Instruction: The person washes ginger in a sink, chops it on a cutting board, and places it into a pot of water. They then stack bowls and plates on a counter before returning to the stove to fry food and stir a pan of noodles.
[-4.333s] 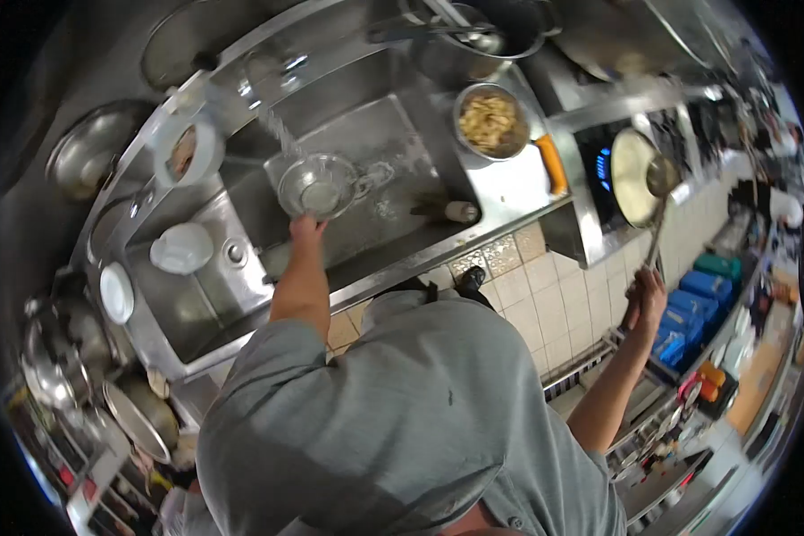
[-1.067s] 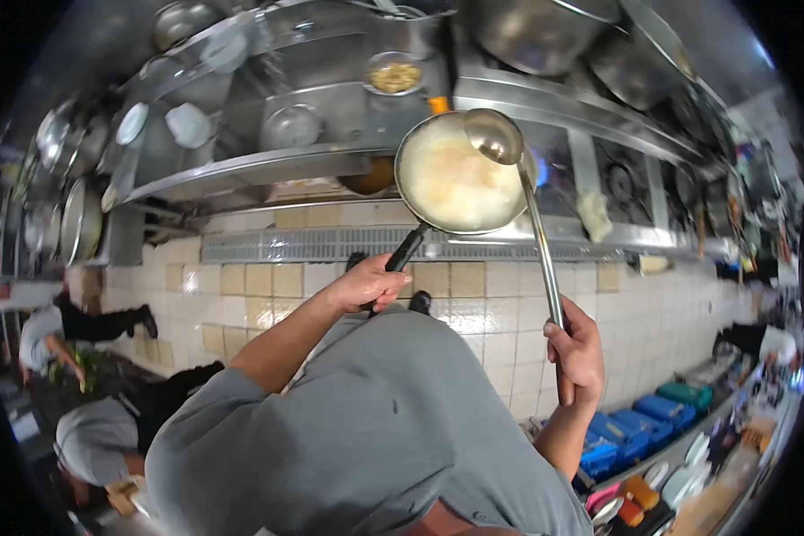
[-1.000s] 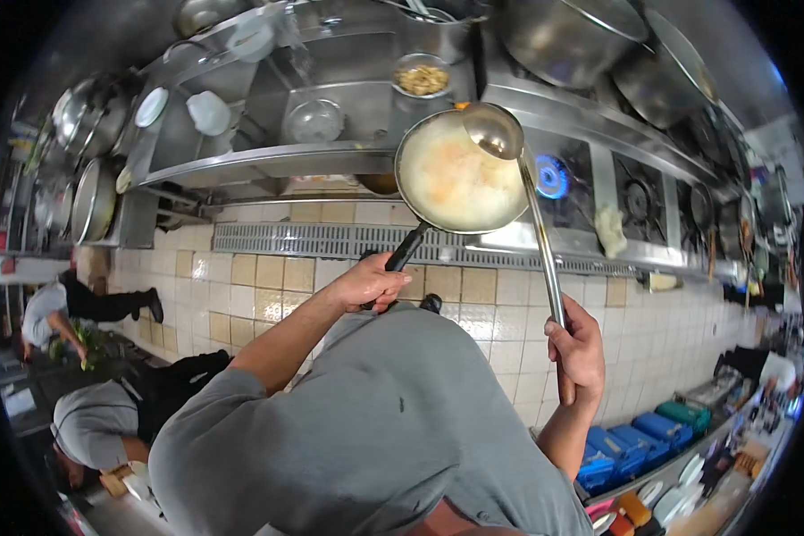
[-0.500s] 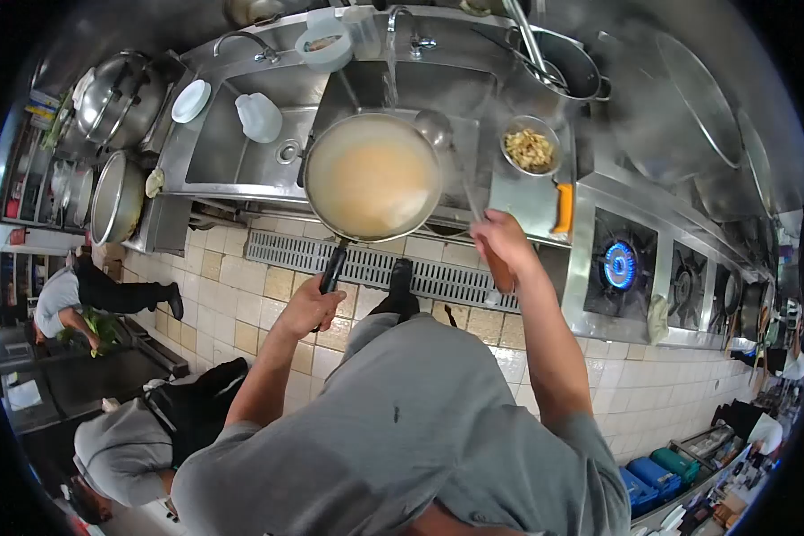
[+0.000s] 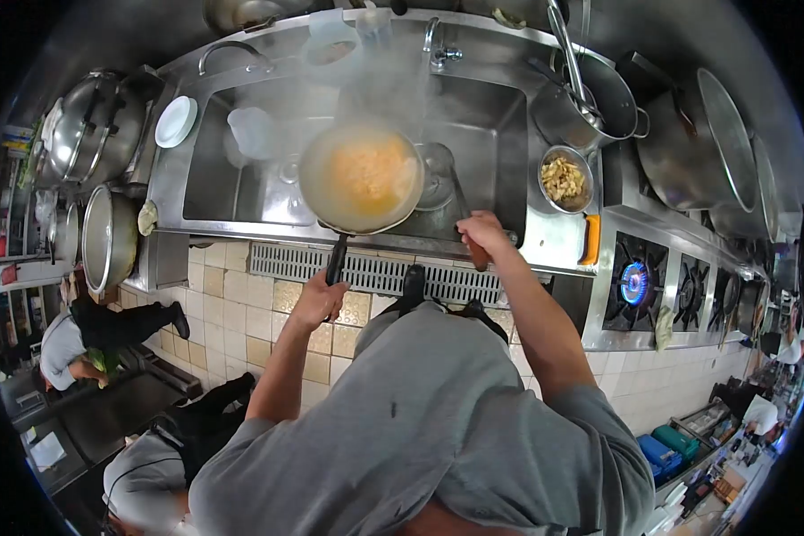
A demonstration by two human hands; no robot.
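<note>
My left hand (image 5: 317, 302) is wrapped round the black handle of a frying pan (image 5: 311, 192), held over the front of the sink. Steam rises from the pan, where orange-yellow food (image 5: 372, 170) lies in cloudy liquid. My right hand (image 5: 482, 234) grips the wooden end of a long ladle (image 5: 459, 195). The ladle's round bowl is down at the right side of the pan, over the sink. Behind them, water runs from a faucet (image 5: 431, 40), partly veiled by steam.
Right of the sink are a metal bowl (image 5: 563, 210) of chopped pieces, an orange handle (image 5: 591, 239) and a deep pot (image 5: 621, 116). Farther right a burner (image 5: 634, 282) burns blue. A translucent jug (image 5: 252, 134) sits in the sink. Two people (image 5: 143, 469) work at left.
The ladle's bowl has come nearer to me, alongside the pan. Lumpy orange food now shows where pale liquid filled the pan, and steam is thicker over the sink. My view has shifted slightly.
</note>
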